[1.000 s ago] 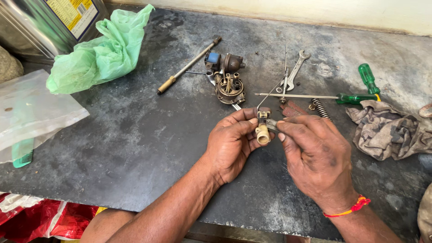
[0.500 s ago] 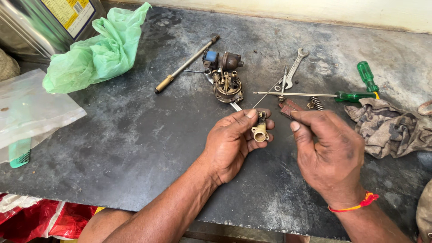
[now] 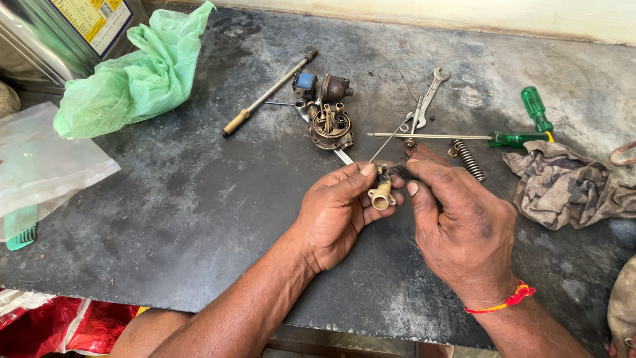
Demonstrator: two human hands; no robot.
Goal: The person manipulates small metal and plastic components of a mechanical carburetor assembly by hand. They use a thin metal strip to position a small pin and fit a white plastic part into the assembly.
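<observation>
Dark workbench (image 3: 199,199) sat cluttered with tools while my left hand (image 3: 334,215) pinched a small brass fitting (image 3: 381,194) above it, presented to my right hand (image 3: 464,232), whose fingertips gripped its top end.

Two bare arms, no sleeves. Left hand (image 3: 338,215) & right hand (image 3: 464,232) smudged w/ dark grease, esp. fingers. Thin red & yellow thread band (image 3: 505,303) round right wrist. No rings, no watch, no gloves.
</observation>
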